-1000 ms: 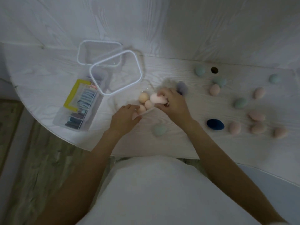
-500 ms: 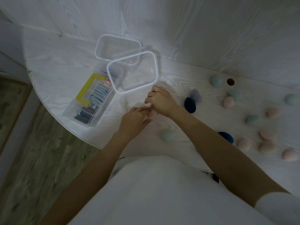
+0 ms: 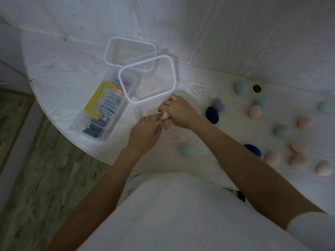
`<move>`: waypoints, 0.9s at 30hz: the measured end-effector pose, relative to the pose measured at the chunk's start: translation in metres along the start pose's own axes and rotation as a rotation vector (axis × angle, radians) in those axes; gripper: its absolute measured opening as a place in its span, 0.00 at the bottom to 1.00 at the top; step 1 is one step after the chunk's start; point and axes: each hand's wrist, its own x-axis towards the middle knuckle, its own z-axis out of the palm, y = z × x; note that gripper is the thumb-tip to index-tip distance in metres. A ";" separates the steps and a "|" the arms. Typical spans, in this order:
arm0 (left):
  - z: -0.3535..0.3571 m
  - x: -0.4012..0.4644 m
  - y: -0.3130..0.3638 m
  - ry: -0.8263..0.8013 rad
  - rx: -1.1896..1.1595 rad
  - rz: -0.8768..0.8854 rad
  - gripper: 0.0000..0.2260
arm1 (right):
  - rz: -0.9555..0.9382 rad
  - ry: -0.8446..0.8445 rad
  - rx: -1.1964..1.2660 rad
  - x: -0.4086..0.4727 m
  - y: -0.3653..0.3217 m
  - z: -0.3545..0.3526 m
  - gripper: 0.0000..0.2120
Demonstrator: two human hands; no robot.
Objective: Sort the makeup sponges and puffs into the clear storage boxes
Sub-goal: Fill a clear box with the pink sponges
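Note:
My right hand [image 3: 178, 112] curls over a few pink sponges [image 3: 165, 115] just in front of the near clear box [image 3: 147, 79], which looks empty. My left hand [image 3: 145, 132] meets it from below, fingertips touching the same pink sponges. Most of the held sponges are hidden under the two hands. A second clear box [image 3: 130, 51] stands behind. A long clear box [image 3: 101, 113] with a yellow handle holds flat puffs in blue, white and dark shades. Loose egg-shaped sponges lie on the table to the right in pink [image 3: 254, 111], teal [image 3: 241, 86], navy [image 3: 212, 115] and lilac [image 3: 218, 104].
The white round table [image 3: 63, 73] ends at a curved edge on the left, with wood floor below. A teal sponge [image 3: 188, 150] lies near the front edge between my arms. A small round hole [image 3: 256, 88] is in the tabletop at the right. A white wall rises behind.
My right hand gathered the pink sponges and carried them left toward the near clear box; my left hand closed in on them. The view swung left, so the boxes sit nearer the middle.

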 end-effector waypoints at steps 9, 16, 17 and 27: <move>-0.024 0.004 0.011 0.200 -0.120 0.042 0.13 | 0.070 0.163 0.066 -0.021 -0.002 -0.003 0.16; -0.012 0.047 0.094 0.044 -0.315 0.502 0.10 | 0.632 0.574 0.231 -0.146 0.026 -0.018 0.13; 0.001 0.057 0.107 -0.059 -0.314 0.549 0.11 | 0.748 0.578 0.251 -0.170 0.035 -0.016 0.12; 0.152 0.146 0.240 -0.412 -0.078 0.177 0.25 | 1.249 0.234 0.384 -0.334 0.106 0.029 0.13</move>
